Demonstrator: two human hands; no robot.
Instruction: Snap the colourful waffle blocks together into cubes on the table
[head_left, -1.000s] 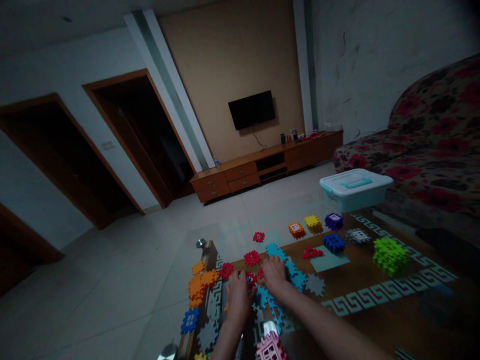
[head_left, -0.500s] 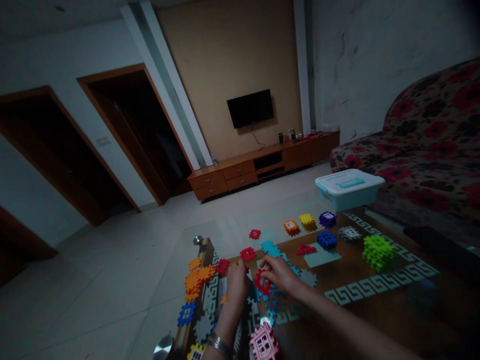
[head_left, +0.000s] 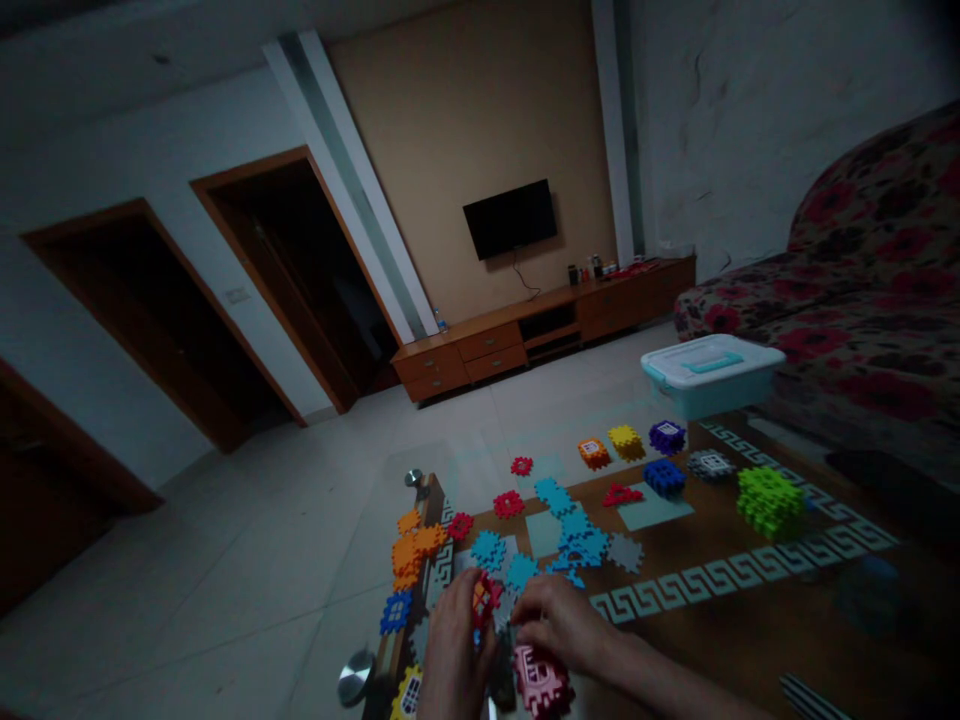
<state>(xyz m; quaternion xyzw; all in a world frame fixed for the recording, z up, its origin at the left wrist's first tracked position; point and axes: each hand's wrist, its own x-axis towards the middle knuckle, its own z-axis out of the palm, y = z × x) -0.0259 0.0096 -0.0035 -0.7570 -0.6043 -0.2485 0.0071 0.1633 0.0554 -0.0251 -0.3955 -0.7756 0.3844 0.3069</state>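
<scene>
My left hand (head_left: 457, 640) is closed around a red interlocking plastic tile (head_left: 487, 597), with a bit of orange showing by its fingers. Just right of it, my right hand (head_left: 561, 622) has its fingers curled together over a stack of pink tiles (head_left: 540, 682); what its fingertips hold, if anything, is hidden. Beyond the hands lie light blue tiles (head_left: 576, 530), a loose light blue tile (head_left: 520, 571) and a grey tile (head_left: 625, 552). Single red tiles (head_left: 508, 504) are spread farther off.
Orange tiles (head_left: 406, 556), a blue tile (head_left: 395, 612) and a yellow tile (head_left: 407, 692) line the glass table's left side. Green (head_left: 769, 500), dark blue (head_left: 664, 477), grey and purple stacks stand at right. A lidded box (head_left: 712, 378) sits behind them.
Both hands have come nearer to me, uncovering light blue tiles. The red tile that was by my right hand's fingers is now at my left hand. The view has shifted slightly.
</scene>
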